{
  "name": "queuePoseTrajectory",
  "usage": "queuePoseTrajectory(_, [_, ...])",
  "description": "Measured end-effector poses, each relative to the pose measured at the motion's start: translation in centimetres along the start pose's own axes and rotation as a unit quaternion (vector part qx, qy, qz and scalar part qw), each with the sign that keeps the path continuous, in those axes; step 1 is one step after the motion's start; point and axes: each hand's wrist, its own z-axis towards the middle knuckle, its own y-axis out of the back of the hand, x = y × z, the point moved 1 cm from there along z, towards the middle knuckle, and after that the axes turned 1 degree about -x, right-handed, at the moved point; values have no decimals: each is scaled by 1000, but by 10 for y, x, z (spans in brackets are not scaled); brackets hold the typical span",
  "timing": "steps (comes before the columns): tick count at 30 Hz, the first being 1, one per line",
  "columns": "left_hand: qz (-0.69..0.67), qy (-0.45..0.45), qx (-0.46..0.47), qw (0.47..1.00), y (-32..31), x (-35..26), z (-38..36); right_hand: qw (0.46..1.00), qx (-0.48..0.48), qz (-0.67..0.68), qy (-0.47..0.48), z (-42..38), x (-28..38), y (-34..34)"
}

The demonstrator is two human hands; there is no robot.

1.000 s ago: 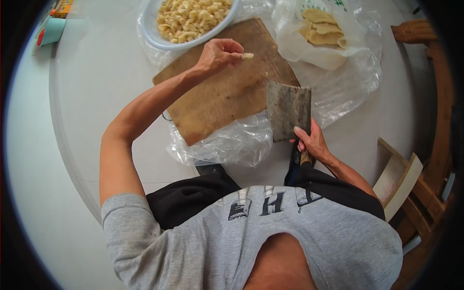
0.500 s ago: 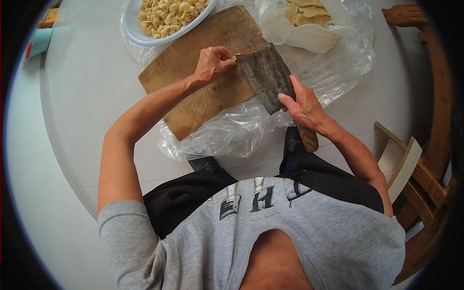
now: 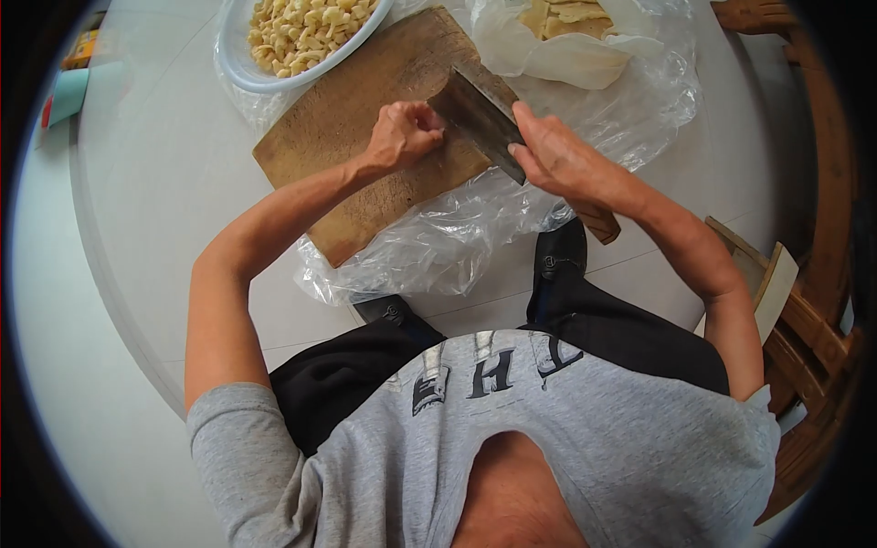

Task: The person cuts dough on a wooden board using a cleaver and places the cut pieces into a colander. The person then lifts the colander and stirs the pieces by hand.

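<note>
A worn wooden cutting board lies slantwise on a clear plastic sheet. My right hand is closed round a dark cleaver, whose broad blade tilts over the right part of the board. Left of the blade, over the board, my left hand has its fingers pinched together; whatever may be between them is hidden. A pale blue bowl full of small cut yellowish pieces stands beyond the board at the upper left.
At the upper right, a white plastic bag holds flat yellowish sheets. Wooden furniture stands along the right side. A teal object is at the far left. My legs are below the board.
The cleaver has turned, so its blade now shows more edge-on, and my right hand has moved up and slightly right. The small pale piece at my left fingertips no longer shows.
</note>
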Motion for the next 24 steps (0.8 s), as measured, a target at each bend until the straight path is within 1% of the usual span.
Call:
queuePoseTrajectory(1, [36,19,23,999,5,-1,-3,1000,-11,4,7,-5,-5,-4])
queuePoseTrajectory(4, [27,21,-24,999,29,3,-1,1000,-19,2,-20,-33,-3,-15])
queuePoseTrajectory(5, [16,-8,-49,999,31,4,4,999,-21,-29,-9,-41,-7,-19])
queuePoseTrajectory(6, [15,-23,-33,999,31,5,9,999,-23,-33,-3,-46,-10,-21])
queuePoseTrajectory(8, [7,-50,-3,999,28,-14,16,999,-23,-43,7,-56,-13,-23])
queuePoseTrajectory(10, [111,-183,12,977,18,-6,29,999,-28,-34,-11,-62,-11,-21])
queuePoseTrajectory(11, [170,-245,14,954,19,-5,32,999,-32,-30,-10,-60,-8,-19])
queuePoseTrajectory(14, [249,-251,38,935,15,-7,30,998,-22,-4,-54,-57,-2,-12])
queuePoseTrajectory(17, [251,-245,57,935,23,-5,29,998,-30,7,-49,-55,-3,-12])
queuePoseTrajectory(18, [185,-173,56,966,31,-3,29,998,-33,7,-50,-56,-3,-12])
queuePoseTrajectory(19, [117,-101,56,986,45,-14,24,998,-30,6,-52,-56,-4,-13])
queuePoseTrajectory(20, [46,-28,57,997,58,-21,20,998,-27,6,-56,-58,-5,-15])
queuePoseTrajectory(21, [28,-58,-5,998,74,-21,23,998,-25,7,-60,-60,-6,-17])
queuePoseTrajectory(23, [-19,2,-81,997,118,-27,33,998,-32,-5,-53,-61,-3,-21])
queuePoseTrajectory(24, [-75,0,-94,993,140,-32,36,998,-35,-13,-49,-60,-2,-23])
